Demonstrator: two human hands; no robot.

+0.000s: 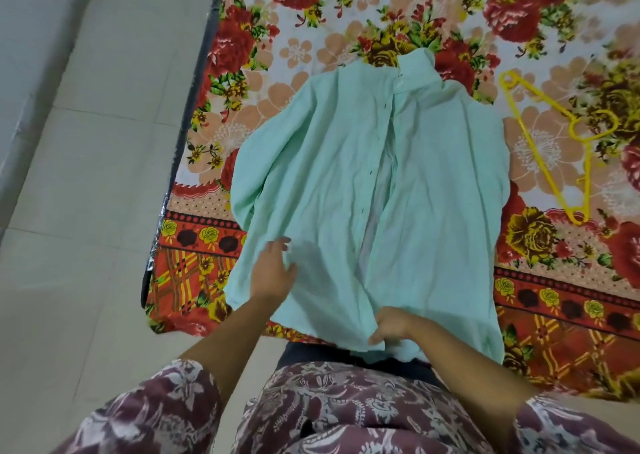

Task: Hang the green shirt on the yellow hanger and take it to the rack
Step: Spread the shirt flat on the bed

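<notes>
Pale green cotton, the green shirt (374,190) lies spread flat on the bed (381,13), front side up, with the collar pointing away from the person and the hem at the near edge of the mattress. The front is unbuttoned along most of its length, so the two halves part a little and the inside shows as a lighter strip. I judge this layout is on purpose: a flat, open shirt lets a hanger slide in under the shoulders easily.

The left hand (273,270) rests on the lower left part of the cloth with the fingers spread and open, holding nothing; it seems to press or smooth the fabric. The right hand (391,327) is at the hem near the middle, fingers curled down into the cloth. It appears to pinch the edge, but I cannot tell for sure if its grip is really closed on the fabric.

The yellow hanger (554,142) lies on the bed just beside the shirt's right side, apart from it and not touched. Its place close to the shoulder keeps it ready for the next step, which is not yet started.

Beyond the bed, the pale tiled floor (69,176) is on the left. No rack is visible.
</notes>
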